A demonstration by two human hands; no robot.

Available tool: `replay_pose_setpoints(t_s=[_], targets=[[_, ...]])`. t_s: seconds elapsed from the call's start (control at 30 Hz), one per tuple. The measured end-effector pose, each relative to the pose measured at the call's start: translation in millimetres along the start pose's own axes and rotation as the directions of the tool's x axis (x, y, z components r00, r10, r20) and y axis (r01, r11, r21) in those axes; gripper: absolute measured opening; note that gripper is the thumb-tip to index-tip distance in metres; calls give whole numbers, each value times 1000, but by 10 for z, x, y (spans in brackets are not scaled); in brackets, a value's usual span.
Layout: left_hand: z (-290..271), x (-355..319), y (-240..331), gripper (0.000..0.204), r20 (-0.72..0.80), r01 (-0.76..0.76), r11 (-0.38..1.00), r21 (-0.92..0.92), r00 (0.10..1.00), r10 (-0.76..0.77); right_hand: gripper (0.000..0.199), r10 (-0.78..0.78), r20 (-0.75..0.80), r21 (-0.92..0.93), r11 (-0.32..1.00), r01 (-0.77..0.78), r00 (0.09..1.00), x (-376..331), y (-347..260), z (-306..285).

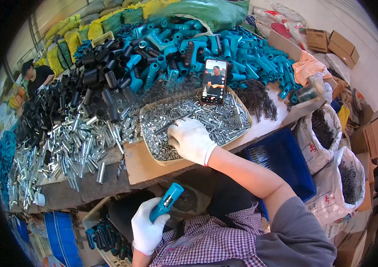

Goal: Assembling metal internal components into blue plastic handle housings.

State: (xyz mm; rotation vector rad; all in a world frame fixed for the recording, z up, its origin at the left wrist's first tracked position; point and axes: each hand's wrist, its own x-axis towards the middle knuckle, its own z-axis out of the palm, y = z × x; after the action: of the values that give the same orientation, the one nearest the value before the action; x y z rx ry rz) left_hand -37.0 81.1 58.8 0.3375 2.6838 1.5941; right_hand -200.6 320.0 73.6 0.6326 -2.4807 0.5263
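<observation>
My left hand (pixel 146 230), in a white glove, grips a teal plastic handle (pixel 166 201) low over my lap, its open end pointing up and to the right. My right hand (pixel 191 140), also gloved, reaches into a shallow tan tray (pixel 141 123) full of small silver metal pins, fingers curled down among them; whether it has picked any up is hidden. A phone (pixel 214 82) with a lit screen leans upright at the tray's far edge.
Heaps of teal fittings (pixel 224 49), black tubes (pixel 89 80) and silver tubes (pixel 71 147) cover the bench. A blue bin (pixel 287 164) and white sacks (pixel 327 142) stand at right. A crate of finished handles (pixel 104 238) sits below. Another person (pixel 38 78) works at far left.
</observation>
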Motion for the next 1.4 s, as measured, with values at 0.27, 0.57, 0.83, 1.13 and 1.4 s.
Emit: replay_pose_setpoints(t_s=[0.27, 0.57, 0.83, 1.13, 1.4], targets=[[-21, 104, 46, 47, -6, 240, 834, -497, 960, -280, 5, 200, -66, 430, 890, -153, 977, -2, -96, -235], [97, 185, 31, 48, -178, 102, 856, -507, 959, -220, 21, 134, 182, 712, 666, -224, 974, -560, -916, -117], [103, 112, -115, 51, -208, 56, 879, -473, 963, -173, 25, 183, 266, 761, 563, -322, 947, -620, -954, -33], [4, 102, 24, 75, -119, 94, 768, -633, 969, -216, 43, 54, 339, 869, 365, -334, 939, -453, -865, 140], [-126, 193, 38, 75, 48, 128, 447, -885, 982, -185, 43, -126, 512, 822, 358, -443, 849, -75, -1046, 113]])
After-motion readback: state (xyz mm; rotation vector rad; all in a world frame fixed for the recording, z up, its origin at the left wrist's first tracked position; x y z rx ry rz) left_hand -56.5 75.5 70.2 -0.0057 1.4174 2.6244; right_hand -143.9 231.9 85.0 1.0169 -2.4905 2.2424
